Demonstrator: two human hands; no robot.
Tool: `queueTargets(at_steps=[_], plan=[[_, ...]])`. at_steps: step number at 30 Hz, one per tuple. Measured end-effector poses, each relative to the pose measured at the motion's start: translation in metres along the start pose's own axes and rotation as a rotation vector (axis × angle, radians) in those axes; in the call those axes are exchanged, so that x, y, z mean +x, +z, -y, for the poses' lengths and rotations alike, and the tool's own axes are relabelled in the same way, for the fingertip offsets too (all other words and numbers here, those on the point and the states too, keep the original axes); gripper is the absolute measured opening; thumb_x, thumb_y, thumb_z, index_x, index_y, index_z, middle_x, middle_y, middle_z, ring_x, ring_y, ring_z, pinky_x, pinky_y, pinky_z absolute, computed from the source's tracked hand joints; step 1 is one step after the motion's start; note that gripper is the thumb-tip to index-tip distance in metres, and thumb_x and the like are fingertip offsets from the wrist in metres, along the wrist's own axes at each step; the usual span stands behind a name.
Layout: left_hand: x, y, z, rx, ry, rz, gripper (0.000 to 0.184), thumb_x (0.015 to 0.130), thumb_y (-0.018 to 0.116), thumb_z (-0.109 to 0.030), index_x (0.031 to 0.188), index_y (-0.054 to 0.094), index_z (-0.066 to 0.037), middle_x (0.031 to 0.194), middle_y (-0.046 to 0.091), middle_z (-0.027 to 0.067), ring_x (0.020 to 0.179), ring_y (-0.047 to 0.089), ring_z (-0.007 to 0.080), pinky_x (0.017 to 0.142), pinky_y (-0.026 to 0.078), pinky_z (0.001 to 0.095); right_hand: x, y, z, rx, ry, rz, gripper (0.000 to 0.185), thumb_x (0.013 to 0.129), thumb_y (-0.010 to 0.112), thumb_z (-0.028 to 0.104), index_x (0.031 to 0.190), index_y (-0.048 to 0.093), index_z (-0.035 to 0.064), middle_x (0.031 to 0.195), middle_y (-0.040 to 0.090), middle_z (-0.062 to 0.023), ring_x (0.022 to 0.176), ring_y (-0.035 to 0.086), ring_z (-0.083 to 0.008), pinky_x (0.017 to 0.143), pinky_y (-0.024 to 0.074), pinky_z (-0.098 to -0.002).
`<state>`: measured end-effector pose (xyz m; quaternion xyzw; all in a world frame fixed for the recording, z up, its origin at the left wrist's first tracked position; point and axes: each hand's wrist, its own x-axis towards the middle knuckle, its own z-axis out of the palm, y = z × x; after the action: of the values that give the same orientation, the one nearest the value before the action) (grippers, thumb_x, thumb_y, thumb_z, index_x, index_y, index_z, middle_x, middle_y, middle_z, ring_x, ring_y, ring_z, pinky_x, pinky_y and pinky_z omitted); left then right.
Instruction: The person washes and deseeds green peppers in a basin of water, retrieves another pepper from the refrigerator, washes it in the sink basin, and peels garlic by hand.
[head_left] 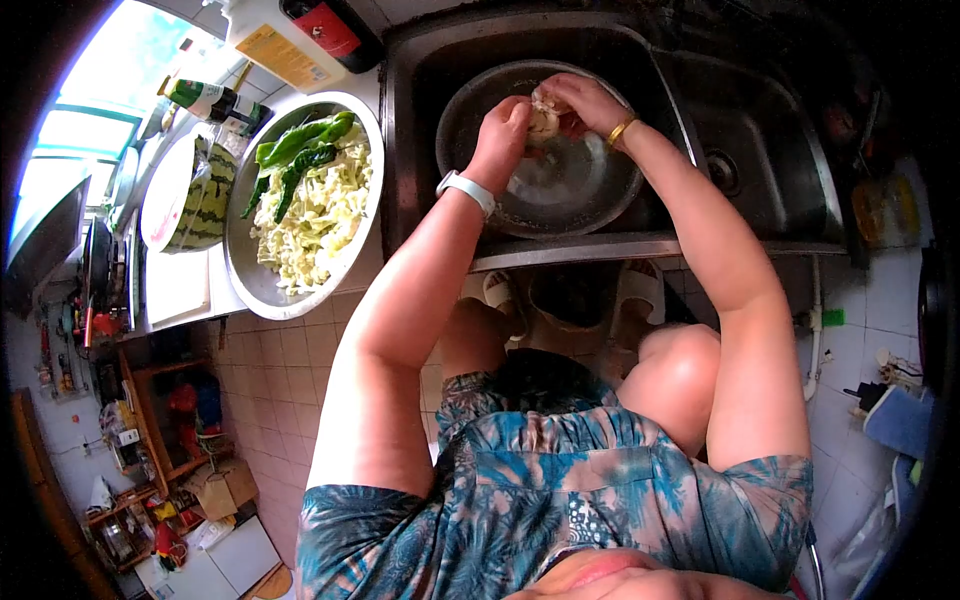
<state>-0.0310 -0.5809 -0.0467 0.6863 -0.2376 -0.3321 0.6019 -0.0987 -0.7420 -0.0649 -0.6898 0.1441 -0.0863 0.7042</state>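
Over a metal basin point(465, 190) in the left sink bowl, both my hands are closed on a pale, lumpy piece of food point(543, 122) whose exact kind I cannot make out. My left hand point(502, 135), with a white watch on its wrist, grips it from the left. From the right, my right hand point(592, 103) pinches the same piece, its fingers curled and partly hidden. A gold bracelet point(620, 131) circles the right wrist. Cloudy water point(560, 185) lies in the basin below.
Left of the sink stands a large metal bowl point(374, 215) holding chopped pale vegetables point(310, 225) and green peppers point(300, 145). Beyond it are a wrapped cut watermelon point(203, 190), a green bottle point(215, 105) and a white jug point(280, 45). The second sink bowl point(770, 150) is at right.
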Motion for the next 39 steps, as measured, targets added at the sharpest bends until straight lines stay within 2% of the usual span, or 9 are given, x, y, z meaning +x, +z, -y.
queueTargets(at_steps=[7,10,15,19,23,26,30,32,39], plan=[[0.009,0.001,0.011,0.232,0.123,-0.183,0.037,0.091,0.045,-0.026,0.104,0.063,0.004,0.094,0.066,0.0144,0.088,0.062,0.0242,0.081,0.048,0.0346,0.023,-0.011,-0.023,-0.104,-0.031,0.094,0.033,0.09,0.064,0.039,0.101,0.063,0.0086,0.075,0.062,-0.0022,0.051,0.054,-0.0111,0.046,0.0434,-0.0255],[0.016,-0.01,0.013,0.198,0.032,-0.27,0.037,0.091,0.045,-0.026,0.1,0.063,0.005,0.091,0.067,0.0143,0.083,0.062,0.0251,0.08,0.048,0.0353,0.026,-0.024,-0.032,-0.453,-0.025,-0.189,0.034,0.088,0.065,0.036,0.106,0.063,0.0068,0.081,0.066,-0.0071,0.057,0.06,-0.0158,0.052,0.0497,-0.0308],[0.017,-0.014,0.014,0.126,-0.09,-0.243,0.038,0.094,0.043,-0.033,0.111,0.056,-0.002,0.102,0.061,0.0121,0.089,0.062,0.0209,0.067,0.052,0.0338,0.028,-0.025,-0.077,-1.225,0.008,0.358,0.035,0.082,0.06,0.018,0.115,0.064,0.0096,0.11,0.066,-0.0166,0.102,0.062,-0.0335,0.087,0.0492,-0.04],[0.016,-0.013,0.012,-0.215,-0.107,-0.117,0.037,0.098,0.044,-0.025,0.123,0.049,0.001,0.118,0.055,0.0146,0.103,0.059,0.0252,0.079,0.056,0.0388,0.023,-0.009,-0.045,-1.49,0.247,0.37,0.032,0.084,0.057,0.017,0.114,0.066,0.0097,0.113,0.065,-0.0159,0.105,0.062,-0.0313,0.09,0.0482,-0.0387],[0.022,-0.017,0.021,-0.374,-0.062,-0.092,0.038,0.1,0.043,-0.022,0.127,0.045,0.005,0.124,0.051,0.0164,0.108,0.057,0.0259,0.084,0.057,0.0403,0.03,-0.029,-0.036,-0.972,-0.121,-0.098,0.026,0.09,0.057,0.024,0.106,0.067,0.0052,0.101,0.068,-0.0143,0.091,0.066,-0.0285,0.081,0.0515,-0.0418],[0.021,-0.016,0.019,-0.43,-0.049,-0.095,0.038,0.102,0.041,-0.027,0.123,0.047,0.004,0.12,0.055,0.0171,0.106,0.06,0.0281,0.087,0.055,0.039,0.006,-0.014,0.01,-0.403,0.147,0.014,0.036,0.092,0.058,0.036,0.107,0.063,0.0037,0.093,0.068,-0.013,0.082,0.065,-0.0231,0.075,0.0519,-0.0373],[0.02,-0.017,0.015,-0.429,-0.056,0.004,0.039,0.102,0.039,-0.029,0.123,0.047,0.004,0.118,0.057,0.0167,0.106,0.061,0.0286,0.087,0.055,0.039,0.005,0.001,-0.002,-0.317,0.045,0.09,0.042,0.091,0.06,0.041,0.108,0.06,0.0021,0.09,0.067,-0.0117,0.08,0.063,-0.0187,0.073,0.0509,-0.0329],[0.017,-0.016,0.011,-0.45,-0.055,0.078,0.042,0.102,0.04,-0.035,0.124,0.047,0.001,0.117,0.058,0.0146,0.106,0.062,0.0279,0.085,0.055,0.0384,0.02,0.003,-0.023,-0.394,-0.447,0.063,0.04,0.092,0.06,0.038,0.109,0.06,0.0014,0.091,0.067,-0.0119,0.08,0.063,-0.0188,0.074,0.0505,-0.0335],[0.004,0.0,-0.003,-0.054,-0.025,-0.078,0.048,0.1,0.041,-0.042,0.127,0.044,-0.002,0.107,0.06,0.0126,0.081,0.062,0.0182,0.069,0.051,0.0308,0.003,0.012,-0.006,-0.612,-0.658,-0.12,0.034,0.093,0.059,0.029,0.116,0.06,0.0036,0.104,0.067,-0.0152,0.095,0.065,-0.0281,0.081,0.0498,-0.0372]])
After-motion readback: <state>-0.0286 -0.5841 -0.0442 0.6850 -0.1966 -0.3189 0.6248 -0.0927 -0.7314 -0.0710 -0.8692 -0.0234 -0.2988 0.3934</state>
